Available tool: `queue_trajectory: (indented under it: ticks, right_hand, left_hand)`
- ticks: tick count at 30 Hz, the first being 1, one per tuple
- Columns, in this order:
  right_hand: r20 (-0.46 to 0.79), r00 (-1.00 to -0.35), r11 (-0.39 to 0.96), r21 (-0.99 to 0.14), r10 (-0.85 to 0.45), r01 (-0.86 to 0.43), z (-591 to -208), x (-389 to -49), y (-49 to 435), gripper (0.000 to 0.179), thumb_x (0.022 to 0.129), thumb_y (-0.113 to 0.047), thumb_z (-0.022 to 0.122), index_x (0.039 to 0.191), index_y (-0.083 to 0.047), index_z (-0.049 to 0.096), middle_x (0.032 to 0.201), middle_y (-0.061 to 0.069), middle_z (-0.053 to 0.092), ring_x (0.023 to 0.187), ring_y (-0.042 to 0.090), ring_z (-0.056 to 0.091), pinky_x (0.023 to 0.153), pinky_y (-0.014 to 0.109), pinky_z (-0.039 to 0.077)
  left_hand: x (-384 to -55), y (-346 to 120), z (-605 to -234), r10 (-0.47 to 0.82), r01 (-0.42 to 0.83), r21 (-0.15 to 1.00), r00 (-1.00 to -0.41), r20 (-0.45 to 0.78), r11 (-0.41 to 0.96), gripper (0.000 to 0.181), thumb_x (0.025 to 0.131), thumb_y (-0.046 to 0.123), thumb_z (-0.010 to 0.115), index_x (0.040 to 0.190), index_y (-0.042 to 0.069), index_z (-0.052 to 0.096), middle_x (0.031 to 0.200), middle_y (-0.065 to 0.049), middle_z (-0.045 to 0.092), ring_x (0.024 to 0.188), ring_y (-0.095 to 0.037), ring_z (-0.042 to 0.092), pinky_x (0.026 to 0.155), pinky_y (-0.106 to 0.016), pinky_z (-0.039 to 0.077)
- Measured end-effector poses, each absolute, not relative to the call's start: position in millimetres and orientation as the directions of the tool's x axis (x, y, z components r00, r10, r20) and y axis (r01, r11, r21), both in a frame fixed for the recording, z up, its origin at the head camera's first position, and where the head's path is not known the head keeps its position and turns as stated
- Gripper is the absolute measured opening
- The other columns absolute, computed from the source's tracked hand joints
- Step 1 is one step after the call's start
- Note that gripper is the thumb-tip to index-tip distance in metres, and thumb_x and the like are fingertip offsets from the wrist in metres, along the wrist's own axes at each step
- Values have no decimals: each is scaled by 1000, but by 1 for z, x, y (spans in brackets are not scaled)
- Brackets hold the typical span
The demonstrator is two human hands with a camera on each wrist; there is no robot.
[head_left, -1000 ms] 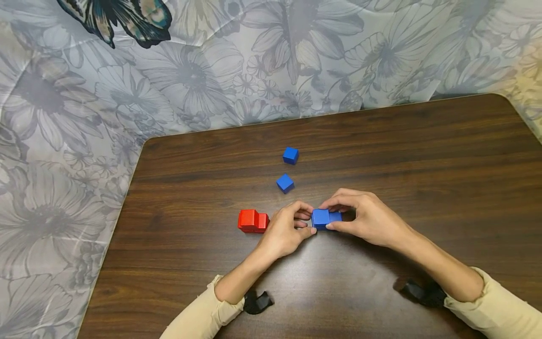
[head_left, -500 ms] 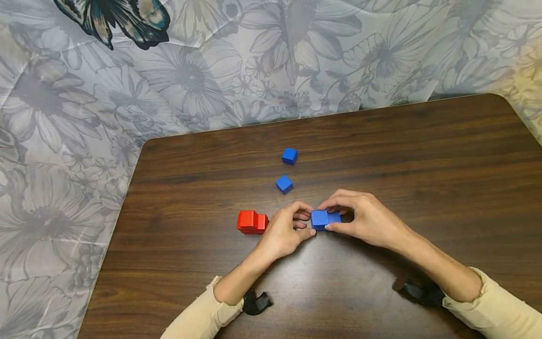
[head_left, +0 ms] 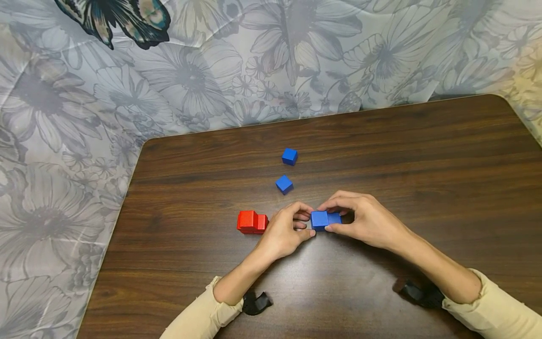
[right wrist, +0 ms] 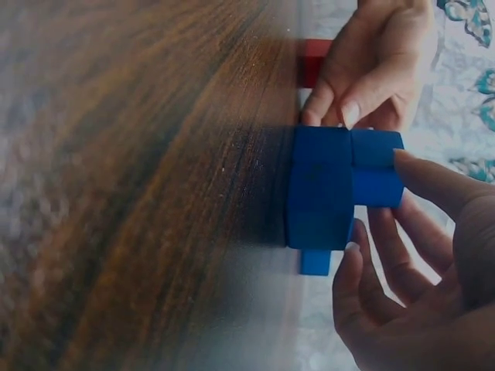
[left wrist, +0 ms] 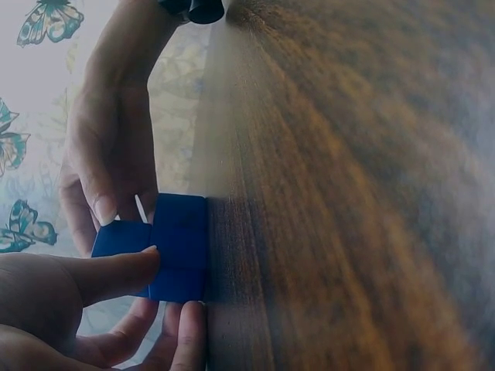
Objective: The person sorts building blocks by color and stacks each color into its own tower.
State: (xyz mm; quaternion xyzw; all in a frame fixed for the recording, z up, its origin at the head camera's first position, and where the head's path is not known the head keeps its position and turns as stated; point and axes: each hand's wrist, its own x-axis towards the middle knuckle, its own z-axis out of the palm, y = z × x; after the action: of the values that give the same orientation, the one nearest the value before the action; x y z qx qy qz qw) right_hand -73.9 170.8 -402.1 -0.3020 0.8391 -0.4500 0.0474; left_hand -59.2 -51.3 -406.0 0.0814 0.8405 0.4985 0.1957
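Note:
A small stack of blue blocks stands on the table, with an upper blue block (head_left: 319,220) at its left end and a lower blue block (head_left: 335,218) showing at the right. My left hand (head_left: 282,231) curves round the stack's left end, thumb on the near side and fingertips toward the back. From the right, my right hand (head_left: 367,222) pinches the upper block between thumb and fingers. In the left wrist view, the stack's lower row (left wrist: 179,247) rests flat on the wood. Some fingertips are hidden behind the blocks.
Several red blocks (head_left: 247,221) are grouped left of my left hand. Two loose blue cubes lie farther back, one cube (head_left: 284,184) nearer and the other cube (head_left: 290,156) beyond it. The brown table (head_left: 190,188) meets a floral cloth (head_left: 195,75) behind.

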Motion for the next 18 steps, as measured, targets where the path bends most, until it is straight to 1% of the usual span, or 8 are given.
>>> queue_trajectory:
  ticks: [13,18]
  right_hand:
    - [180,-811,413,-787,-556,-458,-401,-75,171,36,80,-11,85,112,-17,72,103,-12,67,86,8,64,69,26,57]
    - [202,-809,410,-779,-552,-474,-395,-80,174,34,80,-13,85,112,-14,72,104,-8,68,85,11,65,70,29,57]
  left_hand:
    - [-59,-52,-406,325,-55,861,-912,-249,506,39,82,5,81,117,10,65,110,-5,67,93,-16,68,82,-21,54]
    - [-60,-52,-407,326,-44,859,-914,-241,510,39,82,8,82,117,10,65,108,-3,67,96,-15,68,83,-21,54]
